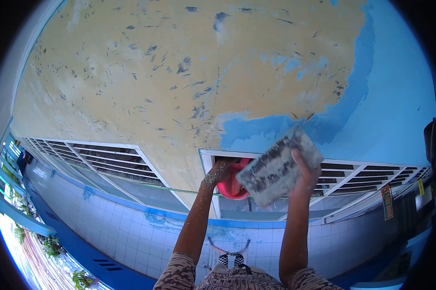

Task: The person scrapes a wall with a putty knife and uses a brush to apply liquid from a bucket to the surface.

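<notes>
My right hand [306, 175] is closed on a grey, rectangular plastering float [279, 167], with the thumb across its plaster-smeared face. The float is tilted and slightly blurred, and no handle shows. Left of it, my left hand [220, 171] grips the rim of a red plastic bucket [233, 189]; some of its fingers are hidden. The float covers part of the bucket's right side. Pale specks dot my left forearm. Ahead rises a wall [145, 63] of bare tan surface with dark chip marks, bordered by blue paint [397, 92] at the right.
Louvred window openings [116, 162] with white frames run along the wall below the tan area. Far below is a tiled floor [131, 241]. The top of a ladder-like metal frame [229, 250] shows near my checkered shoes [231, 260]. Potted plants [51, 246] line the left.
</notes>
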A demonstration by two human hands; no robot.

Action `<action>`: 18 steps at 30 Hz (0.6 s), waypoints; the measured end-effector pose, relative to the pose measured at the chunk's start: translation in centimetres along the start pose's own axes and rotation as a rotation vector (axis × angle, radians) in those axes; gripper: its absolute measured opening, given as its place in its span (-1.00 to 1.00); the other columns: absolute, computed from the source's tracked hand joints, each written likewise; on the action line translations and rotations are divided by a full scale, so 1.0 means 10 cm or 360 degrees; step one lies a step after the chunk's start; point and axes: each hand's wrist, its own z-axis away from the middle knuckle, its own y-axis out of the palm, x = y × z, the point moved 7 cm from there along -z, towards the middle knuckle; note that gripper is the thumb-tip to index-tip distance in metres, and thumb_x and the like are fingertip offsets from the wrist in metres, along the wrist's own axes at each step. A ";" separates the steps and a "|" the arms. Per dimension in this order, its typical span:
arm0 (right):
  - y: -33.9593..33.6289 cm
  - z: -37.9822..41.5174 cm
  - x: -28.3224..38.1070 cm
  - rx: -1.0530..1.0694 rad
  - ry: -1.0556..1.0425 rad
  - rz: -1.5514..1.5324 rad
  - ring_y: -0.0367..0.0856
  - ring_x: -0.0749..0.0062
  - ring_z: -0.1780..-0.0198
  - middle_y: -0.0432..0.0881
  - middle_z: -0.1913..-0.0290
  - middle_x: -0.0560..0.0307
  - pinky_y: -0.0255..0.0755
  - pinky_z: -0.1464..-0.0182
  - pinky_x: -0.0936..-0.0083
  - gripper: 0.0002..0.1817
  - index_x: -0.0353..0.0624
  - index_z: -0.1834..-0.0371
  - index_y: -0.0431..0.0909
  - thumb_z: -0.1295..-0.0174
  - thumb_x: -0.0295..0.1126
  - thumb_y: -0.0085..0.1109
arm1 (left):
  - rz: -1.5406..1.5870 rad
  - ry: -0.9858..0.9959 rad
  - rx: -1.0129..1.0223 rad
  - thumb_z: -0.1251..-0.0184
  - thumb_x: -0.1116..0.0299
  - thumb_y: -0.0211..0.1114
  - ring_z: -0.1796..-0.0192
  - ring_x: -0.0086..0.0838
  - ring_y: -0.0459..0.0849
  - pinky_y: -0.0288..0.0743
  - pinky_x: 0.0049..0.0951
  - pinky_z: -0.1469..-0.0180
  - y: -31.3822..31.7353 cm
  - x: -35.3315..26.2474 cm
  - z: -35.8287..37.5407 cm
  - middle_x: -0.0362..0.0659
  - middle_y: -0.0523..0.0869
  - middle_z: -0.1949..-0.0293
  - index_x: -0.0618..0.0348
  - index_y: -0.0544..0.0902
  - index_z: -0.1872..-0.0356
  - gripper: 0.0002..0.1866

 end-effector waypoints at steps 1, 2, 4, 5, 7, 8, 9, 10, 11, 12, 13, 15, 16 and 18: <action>-0.37 0.02 -0.05 0.0022 0.0067 -0.0020 0.67 0.33 0.15 0.67 0.12 0.06 0.55 0.06 0.38 -0.52 -0.35 -0.03 0.57 0.03 -0.58 0.47 | 0.0003 -0.0048 0.0004 -0.18 0.39 0.37 -0.32 0.02 0.50 0.36 -0.12 -0.36 -0.02 -0.03 0.01 0.13 0.57 -0.24 0.03 0.51 -0.33 -0.39; -0.70 0.09 -0.04 0.0000 0.0111 0.0099 0.67 0.35 0.15 0.67 0.12 0.07 0.55 0.07 0.37 -0.53 -0.34 -0.02 0.57 0.03 -0.59 0.46 | -0.0001 -0.0092 0.0007 -0.16 0.43 0.37 -0.29 0.01 0.54 0.40 -0.14 -0.34 -0.04 -0.04 0.01 0.13 0.60 -0.22 0.04 0.52 -0.31 -0.39; -1.62 0.16 -0.28 -0.0109 0.0253 0.0367 0.67 0.37 0.18 0.68 0.15 0.09 0.54 0.06 0.38 -0.54 -0.35 0.01 0.58 0.03 -0.58 0.46 | -0.0011 -0.0009 -0.0043 -0.13 0.48 0.37 -0.26 0.00 0.56 0.43 -0.15 -0.32 -0.07 -0.08 0.00 0.12 0.61 -0.20 0.05 0.54 -0.29 -0.39; -2.04 0.23 -0.36 -0.0206 0.0314 0.0559 0.68 0.37 0.19 0.69 0.17 0.10 0.54 0.06 0.38 -0.56 -0.36 0.02 0.59 0.03 -0.58 0.45 | -0.0017 0.0071 -0.0117 -0.10 0.53 0.38 -0.24 0.00 0.59 0.45 -0.17 -0.30 -0.09 -0.12 0.00 0.11 0.63 -0.18 0.06 0.56 -0.27 -0.39; -2.74 0.46 -0.43 -0.0305 0.0359 0.0860 0.67 0.37 0.25 0.70 0.21 0.09 0.53 0.08 0.38 -0.60 -0.37 0.07 0.60 0.06 -0.60 0.41 | 0.0021 0.0019 -0.0077 -0.07 0.56 0.37 -0.25 -0.01 0.58 0.45 -0.17 -0.30 -0.06 -0.09 -0.01 0.11 0.64 -0.18 0.08 0.58 -0.26 -0.39; -3.16 0.58 -0.53 -0.0347 0.0338 0.0956 0.67 0.36 0.28 0.70 0.21 0.09 0.54 0.11 0.38 -0.61 -0.37 0.09 0.61 0.07 -0.60 0.39 | 0.0063 -0.0043 -0.0062 -0.05 0.59 0.36 -0.25 -0.01 0.58 0.44 -0.18 -0.31 -0.04 -0.05 -0.01 0.11 0.64 -0.18 0.09 0.59 -0.25 -0.39; -3.59 0.72 -0.64 -0.0384 0.0315 0.1053 0.67 0.36 0.30 0.70 0.22 0.09 0.54 0.14 0.37 -0.63 -0.37 0.11 0.62 0.08 -0.61 0.37 | 0.0056 -0.0033 -0.0072 -0.04 0.61 0.35 -0.25 -0.02 0.58 0.44 -0.17 -0.31 -0.03 -0.02 -0.01 0.11 0.64 -0.17 0.11 0.58 -0.25 -0.38; -3.99 0.90 -0.74 -0.0453 0.0358 0.1025 0.66 0.34 0.31 0.70 0.23 0.09 0.55 0.17 0.36 -0.63 -0.37 0.12 0.63 0.10 -0.61 0.37 | 0.0051 -0.0024 -0.0063 -0.04 0.61 0.35 -0.25 -0.02 0.58 0.44 -0.17 -0.31 -0.03 -0.02 0.00 0.11 0.64 -0.17 0.11 0.58 -0.25 -0.38; -4.35 1.11 -0.83 -0.0519 0.0401 0.0996 0.66 0.33 0.33 0.69 0.23 0.09 0.55 0.20 0.36 -0.62 -0.36 0.13 0.63 0.11 -0.60 0.38 | 0.0062 -0.0027 -0.0055 -0.04 0.60 0.35 -0.26 -0.02 0.58 0.43 -0.17 -0.32 -0.03 -0.03 -0.01 0.12 0.64 -0.17 0.11 0.58 -0.25 -0.38; -4.66 1.33 -0.93 -0.0693 0.0483 0.0873 0.67 0.30 0.32 0.69 0.24 0.08 0.56 0.22 0.32 -0.63 -0.36 0.14 0.64 0.10 -0.59 0.38 | 0.0074 -0.0031 -0.0051 -0.05 0.60 0.35 -0.26 -0.02 0.57 0.43 -0.17 -0.32 -0.04 -0.04 -0.01 0.12 0.64 -0.18 0.11 0.58 -0.26 -0.38; -4.98 1.56 -1.04 -0.0863 0.0562 0.0747 0.67 0.26 0.32 0.69 0.25 0.06 0.57 0.25 0.29 -0.64 -0.36 0.14 0.64 0.10 -0.57 0.37 | 0.0071 -0.0024 -0.0051 -0.05 0.60 0.35 -0.26 -0.02 0.57 0.43 -0.17 -0.32 -0.06 -0.08 -0.01 0.12 0.64 -0.18 0.11 0.58 -0.26 -0.38; -5.98 2.04 -1.48 -0.1298 0.0752 0.0640 0.67 0.18 0.31 0.69 0.26 0.04 0.59 0.26 0.20 -0.64 -0.29 0.12 0.64 0.07 -0.52 0.37 | 0.0024 -0.0051 -0.0028 -0.05 0.58 0.36 -0.28 -0.03 0.55 0.41 -0.17 -0.35 -0.11 -0.18 -0.01 0.11 0.62 -0.21 0.11 0.56 -0.28 -0.36; -6.15 2.28 -1.55 -0.1452 0.0941 0.0558 0.68 0.15 0.31 0.69 0.25 0.04 0.58 0.27 0.14 -0.68 -0.25 0.13 0.64 0.02 -0.52 0.33 | 0.0021 -0.0046 -0.0027 -0.05 0.58 0.36 -0.28 -0.03 0.55 0.41 -0.17 -0.35 -0.10 -0.17 -0.01 0.11 0.62 -0.21 0.11 0.56 -0.28 -0.36; -6.56 2.76 -1.82 -0.1626 0.1154 0.0198 0.68 0.12 0.28 0.69 0.22 0.04 0.57 0.27 0.08 -0.76 -0.19 0.17 0.65 -0.04 -0.52 0.28 | 0.0024 -0.0013 -0.0024 -0.07 0.52 0.36 -0.31 0.00 0.52 0.40 -0.17 -0.36 -0.07 -0.10 -0.02 0.12 0.58 -0.24 0.06 0.56 -0.28 -0.37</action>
